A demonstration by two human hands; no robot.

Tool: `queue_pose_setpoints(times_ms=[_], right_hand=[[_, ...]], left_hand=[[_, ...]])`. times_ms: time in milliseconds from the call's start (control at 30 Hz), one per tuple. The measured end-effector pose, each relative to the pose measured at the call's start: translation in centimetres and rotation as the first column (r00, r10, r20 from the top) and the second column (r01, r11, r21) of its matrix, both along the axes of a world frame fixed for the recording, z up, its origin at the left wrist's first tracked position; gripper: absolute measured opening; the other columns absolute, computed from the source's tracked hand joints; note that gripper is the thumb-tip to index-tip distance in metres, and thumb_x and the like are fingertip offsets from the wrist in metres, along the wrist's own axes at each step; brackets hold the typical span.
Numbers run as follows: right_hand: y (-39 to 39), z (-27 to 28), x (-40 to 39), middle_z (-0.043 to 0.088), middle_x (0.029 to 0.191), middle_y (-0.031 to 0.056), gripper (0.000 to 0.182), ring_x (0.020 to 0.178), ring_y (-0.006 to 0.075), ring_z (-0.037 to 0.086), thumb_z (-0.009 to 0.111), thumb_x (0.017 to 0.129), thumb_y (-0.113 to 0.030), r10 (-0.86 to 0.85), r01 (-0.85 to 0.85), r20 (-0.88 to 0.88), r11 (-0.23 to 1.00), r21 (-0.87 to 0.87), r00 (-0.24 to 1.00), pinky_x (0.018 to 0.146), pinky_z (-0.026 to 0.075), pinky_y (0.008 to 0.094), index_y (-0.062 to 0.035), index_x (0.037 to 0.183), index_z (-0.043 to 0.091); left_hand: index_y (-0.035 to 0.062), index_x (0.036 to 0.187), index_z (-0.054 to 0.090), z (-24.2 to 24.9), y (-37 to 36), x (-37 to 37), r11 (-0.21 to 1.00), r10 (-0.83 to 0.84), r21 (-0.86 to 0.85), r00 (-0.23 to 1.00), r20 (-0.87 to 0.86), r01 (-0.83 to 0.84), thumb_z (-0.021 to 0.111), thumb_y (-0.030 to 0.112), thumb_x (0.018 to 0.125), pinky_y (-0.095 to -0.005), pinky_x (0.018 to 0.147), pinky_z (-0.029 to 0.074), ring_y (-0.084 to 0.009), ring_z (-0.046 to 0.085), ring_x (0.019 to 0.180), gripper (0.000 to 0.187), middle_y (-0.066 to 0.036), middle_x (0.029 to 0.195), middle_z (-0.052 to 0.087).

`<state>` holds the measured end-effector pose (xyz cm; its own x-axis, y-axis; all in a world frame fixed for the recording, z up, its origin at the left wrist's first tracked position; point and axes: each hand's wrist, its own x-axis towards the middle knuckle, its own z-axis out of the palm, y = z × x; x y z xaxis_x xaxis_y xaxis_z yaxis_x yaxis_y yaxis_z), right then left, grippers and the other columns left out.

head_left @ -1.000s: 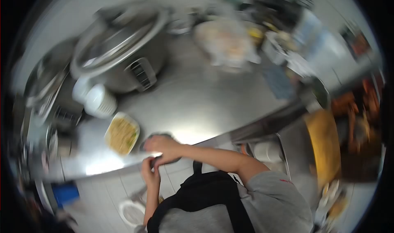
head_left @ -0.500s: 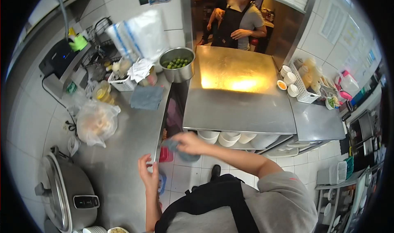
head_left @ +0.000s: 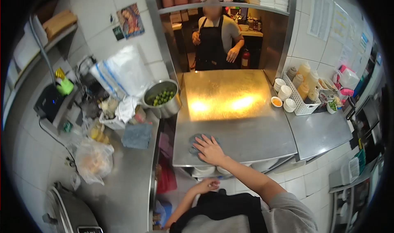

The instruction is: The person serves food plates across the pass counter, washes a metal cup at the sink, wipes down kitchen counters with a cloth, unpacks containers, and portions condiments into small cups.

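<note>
My right hand [head_left: 210, 149] lies flat with fingers spread on a grey-blue cloth [head_left: 195, 141], pressing it against the steel counter [head_left: 250, 141] near its front left part. Some of the cloth is hidden under the palm. My left hand [head_left: 206, 185] hangs low in front of my apron, just below the counter's front edge. Its fingers are curled in and nothing shows in them. A second folded grey-blue cloth [head_left: 137, 135] rests on the left worktop [head_left: 119, 192], away from both hands.
A steel pot [head_left: 169, 106] of green limes stands at the counter's left. At right are small white bowls [head_left: 284, 92] and a white basket [head_left: 301, 106] of sauce bottles. A plastic bag [head_left: 95, 161] sits on the left worktop. A person [head_left: 217, 36] stands beyond the pass.
My right hand has moved from the gap before the counter up onto it, bringing the cloth. My left hand has left the worktop edge and dropped towards my waist. The view has tilted up.
</note>
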<state>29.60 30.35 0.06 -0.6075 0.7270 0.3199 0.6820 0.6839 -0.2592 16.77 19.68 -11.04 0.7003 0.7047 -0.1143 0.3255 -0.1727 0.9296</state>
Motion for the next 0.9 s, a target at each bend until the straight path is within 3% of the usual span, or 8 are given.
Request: queue_pose_setpoints(times_ms=[67,100,333,533,667,767,833,900], right_hand=[[0.5,-0.1,2.0,0.037,0.135,0.0073,0.045,0.127,0.0301,0.030,0.054,0.078,-0.025,-0.056,0.056,-0.016,0.998,0.004,0.998,0.101,0.026,0.0522,-0.0132,0.121,0.050],[0.7,-0.4,3.3,0.038,0.135,0.0073,0.046,0.127,0.0300,0.030,0.055,0.077,-0.024,-0.098,0.098,-0.021,0.995,0.010,0.995,0.101,0.026,0.0519,-0.0132,0.121,0.050],[0.1,1.1,16.7,0.040,0.133,0.0086,0.047,0.126,0.0315,0.031,0.056,0.073,-0.017,-0.521,0.519,-0.029,0.853,-0.052,0.853,0.101,0.025,0.0535,-0.0122,0.120,0.051],[0.9,-0.7,19.8,0.047,0.123,0.0111,0.045,0.117,0.0328,0.039,0.055,0.070,-0.008,-0.757,0.789,-0.243,0.611,0.067,0.607,0.097,0.028,0.0520,-0.0117,0.115,0.053],[1.1,0.2,12.2,0.044,0.128,0.0116,0.041,0.122,0.0331,0.035,0.051,0.075,-0.010,-0.550,0.553,-0.178,0.832,-0.040,0.816,0.098,0.030,0.0528,-0.0152,0.116,0.054],[-0.3,-1.1,9.9,0.044,0.128,0.0105,0.039,0.124,0.0325,0.034,0.053,0.074,-0.012,-0.335,0.336,-0.020,0.939,0.078,0.942,0.099,0.030,0.0504,-0.0149,0.113,0.056],[-0.8,-0.5,11.1,0.045,0.127,0.0085,0.038,0.123,0.0310,0.035,0.054,0.071,-0.011,-0.030,0.035,-0.162,0.999,0.029,0.986,0.097,0.032,0.0473,-0.0141,0.109,0.057],[-1.4,-0.3,14.8,0.047,0.125,0.0077,0.043,0.121,0.0311,0.039,0.054,0.065,-0.006,-0.202,0.200,-0.139,0.979,-0.025,0.970,0.097,0.032,0.0448,-0.0129,0.107,0.058]], left_hand=[[0.0045,0.105,0.057,-12.0,-0.3,-2.7,0.968,0.126,-0.169,0.945,-0.300,-0.183,0.062,0.031,0.079,-0.0307,0.070,0.047,-0.0183,0.060,0.079,0.038,-0.012,0.089,0.063],[0.0064,0.108,0.057,-11.2,-1.5,-3.3,0.975,0.221,0.112,0.812,-0.540,-0.190,0.061,0.032,0.077,-0.0331,0.073,0.048,-0.0229,0.062,0.083,0.040,-0.013,0.090,0.064],[0.0071,0.108,0.058,-18.3,-6.4,-9.5,0.891,0.267,-0.152,0.765,-0.586,-0.428,0.061,0.031,0.076,-0.0359,0.075,0.048,-0.0277,0.062,0.085,0.040,-0.013,0.090,0.064],[0.0069,0.107,0.058,-19.5,-7.6,-11.4,0.886,0.176,-0.253,0.788,-0.590,-0.387,0.062,0.031,0.075,-0.0358,0.075,0.048,-0.0278,0.062,0.084,0.040,-0.013,0.089,0.064],[0.0067,0.107,0.058,-20.9,-7.0,-10.1,0.905,0.060,-0.320,0.830,-0.555,-0.279,0.062,0.030,0.075,-0.0357,0.075,0.048,-0.0278,0.062,0.084,0.040,-0.013,0.089,0.065],[0.0066,0.106,0.058,-22.0,-4.5,-8.7,0.911,0.022,-0.346,0.866,-0.500,-0.223,0.062,0.030,0.075,-0.0357,0.075,0.048,-0.0279,0.062,0.083,0.040,-0.013,0.089,0.065],[0.0066,0.106,0.058,-22.1,-1.6,-7.6,0.912,0.033,-0.357,0.905,-0.424,-0.201,0.062,0.030,0.075,-0.0356,0.075,0.048,-0.0279,0.062,0.083,0.039,-0.012,0.089,0.065],[0.0062,0.105,0.059,-19.1,1.1,-5.5,0.966,0.043,-0.208,0.894,-0.446,-0.150,0.062,0.029,0.075,-0.0350,0.074,0.048,-0.0270,0.062,0.083,0.038,-0.012,0.088,0.065]])
